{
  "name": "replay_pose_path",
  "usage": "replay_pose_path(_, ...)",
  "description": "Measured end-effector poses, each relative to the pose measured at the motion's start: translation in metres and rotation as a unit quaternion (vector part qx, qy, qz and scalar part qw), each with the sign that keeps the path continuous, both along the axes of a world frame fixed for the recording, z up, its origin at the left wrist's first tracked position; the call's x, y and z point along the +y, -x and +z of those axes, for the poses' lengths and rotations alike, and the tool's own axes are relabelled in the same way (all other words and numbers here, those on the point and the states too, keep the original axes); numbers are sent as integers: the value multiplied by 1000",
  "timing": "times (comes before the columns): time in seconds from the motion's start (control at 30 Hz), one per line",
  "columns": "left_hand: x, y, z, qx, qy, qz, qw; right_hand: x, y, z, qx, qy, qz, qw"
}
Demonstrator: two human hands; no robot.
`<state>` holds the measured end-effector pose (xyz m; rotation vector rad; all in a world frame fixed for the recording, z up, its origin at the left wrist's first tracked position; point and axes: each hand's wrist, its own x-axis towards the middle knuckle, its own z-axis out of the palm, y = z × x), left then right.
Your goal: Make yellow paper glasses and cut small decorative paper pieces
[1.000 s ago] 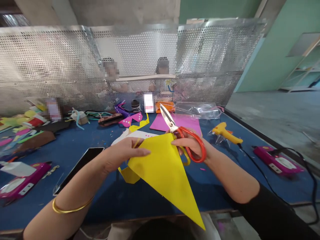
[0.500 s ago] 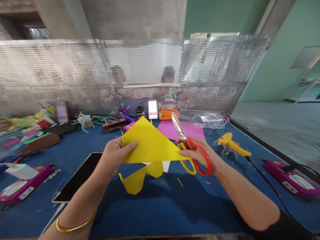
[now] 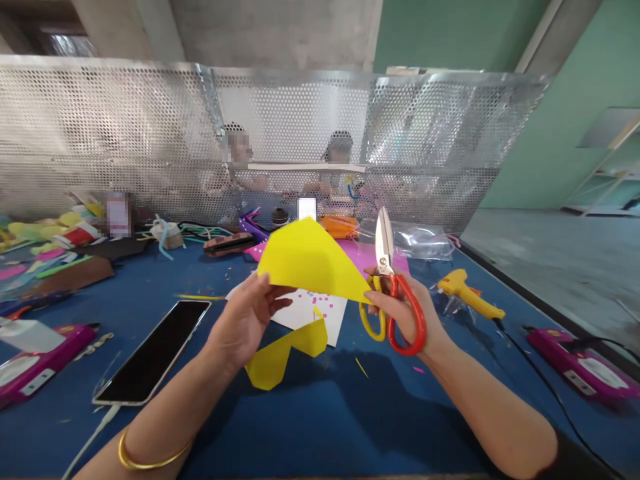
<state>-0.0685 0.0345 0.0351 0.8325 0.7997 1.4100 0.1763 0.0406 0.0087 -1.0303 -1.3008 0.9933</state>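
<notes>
My left hand [image 3: 247, 320] pinches the left corner of a yellow paper sheet [image 3: 313, 263] held up over the blue table [image 3: 320, 413]. My right hand [image 3: 403, 313] grips red-and-yellow-handled scissors [image 3: 387, 287], blades shut and pointing up, while its fingers also touch the sheet's right tip. A yellow offcut [image 3: 285, 350] lies on the table under my hands, next to a white paper sheet [image 3: 310, 310] dotted with pink bits.
A phone [image 3: 153, 350] lies to the left, a yellow glue gun [image 3: 467, 293] to the right with magenta packs [image 3: 583, 363] beyond. A pink sheet [image 3: 370, 257], plastic bag [image 3: 417, 240] and craft scraps [image 3: 55, 243] sit by a perforated metal screen [image 3: 150, 140]; two people sit behind it.
The yellow sheet was turned from pointing down toward me to lying raised and flatter. The scissors swung upright. The offcut now lies on the table.
</notes>
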Motion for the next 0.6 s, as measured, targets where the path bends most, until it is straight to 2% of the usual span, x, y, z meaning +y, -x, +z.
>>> replay_pose_path(0.17, -9, -19, -14, -7, 53, -22, 998, -8, 16, -1, -5, -9, 21, 1000)
replay_pose_path(0.3, -18, -29, -18, 95, 42, -25, 994, -13, 31, -5, -14, -4, 55, 998)
replay_pose_path(0.4, -20, -30, -20, 151, 49, -6, 987, -18, 38, -5, -21, -1, 76, 997)
replay_pose_path(0.5, -17, -26, -20, 153, 50, 20, 987, -21, 40, -4, -11, 0, 89, 996)
replay_pose_path(0.6, -17, -23, -19, 146, 57, 18, 987, -21, 40, -5, 0, -3, 91, 996)
